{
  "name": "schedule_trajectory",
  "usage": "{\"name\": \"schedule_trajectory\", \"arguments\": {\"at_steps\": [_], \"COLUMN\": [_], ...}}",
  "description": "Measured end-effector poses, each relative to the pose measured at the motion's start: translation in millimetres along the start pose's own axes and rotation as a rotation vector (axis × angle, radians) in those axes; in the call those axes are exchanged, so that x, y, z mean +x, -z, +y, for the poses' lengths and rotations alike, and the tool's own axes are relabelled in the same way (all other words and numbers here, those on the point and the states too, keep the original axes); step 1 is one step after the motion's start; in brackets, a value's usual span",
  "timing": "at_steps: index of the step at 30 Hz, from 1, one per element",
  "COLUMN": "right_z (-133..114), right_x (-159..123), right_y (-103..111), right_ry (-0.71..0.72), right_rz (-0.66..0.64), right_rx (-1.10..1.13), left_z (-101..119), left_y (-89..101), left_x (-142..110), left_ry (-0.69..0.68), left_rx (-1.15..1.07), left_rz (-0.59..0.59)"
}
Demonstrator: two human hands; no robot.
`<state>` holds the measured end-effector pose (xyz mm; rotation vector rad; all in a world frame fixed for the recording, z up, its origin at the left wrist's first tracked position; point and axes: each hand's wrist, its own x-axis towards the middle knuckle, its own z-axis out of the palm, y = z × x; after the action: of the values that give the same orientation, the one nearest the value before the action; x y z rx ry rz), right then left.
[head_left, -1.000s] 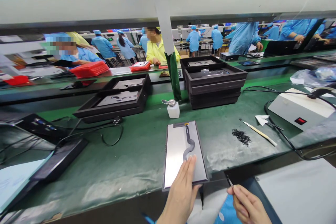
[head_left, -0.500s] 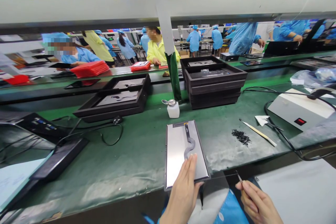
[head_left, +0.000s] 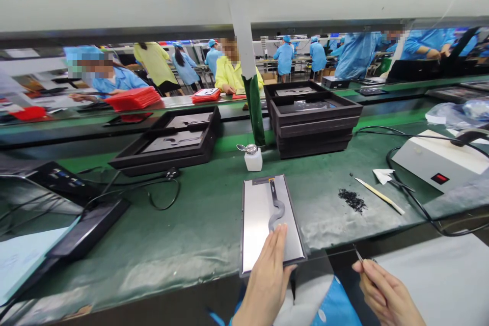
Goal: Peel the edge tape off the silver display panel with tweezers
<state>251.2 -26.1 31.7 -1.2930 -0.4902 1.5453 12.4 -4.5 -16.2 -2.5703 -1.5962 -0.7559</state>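
Note:
A flat display panel [head_left: 254, 214] lies silver back up at the bench's front edge, a dark curved flex cable [head_left: 278, 206] running down it. My left hand [head_left: 265, 275] rests on its lower part, fingers stretched flat over the cable's lower end, thumb by the near edge. Off to the right, past the bench edge, my right hand [head_left: 384, 288] pinches slim metal tweezers [head_left: 358, 253], tips pointing up and left. A faint thin line seems to run from the panel's near right corner toward those tips; what it is I cannot make out.
Black trays [head_left: 313, 130] are stacked behind, more trays [head_left: 171, 142] at left. A white pump bottle [head_left: 253, 159] stands beyond the panel. Black scraps [head_left: 352, 200], a pale pointed stick [head_left: 380, 196] and a corded box [head_left: 439, 160] sit right. Co-workers sit and stand across the line.
My right hand has moved to the right with the tweezers, away from the panel. My left hand stays on the panel.

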Motion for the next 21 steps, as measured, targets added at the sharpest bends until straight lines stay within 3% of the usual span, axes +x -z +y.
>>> {"name": "schedule_trajectory", "arguments": {"at_steps": [10,21], "right_z": [5,-5], "right_x": [12,5], "right_y": [14,12], "right_ry": [0.039,0.06], "right_rz": [0.026,0.063], "right_rx": [-0.024,-0.017], "left_z": [0,0], "left_y": [-2.2,-1.2], "left_x": [-1,0], "left_ry": [0.002,-0.006], "left_rx": [0.011,0.003], "left_rz": [-0.002,0.001]}}
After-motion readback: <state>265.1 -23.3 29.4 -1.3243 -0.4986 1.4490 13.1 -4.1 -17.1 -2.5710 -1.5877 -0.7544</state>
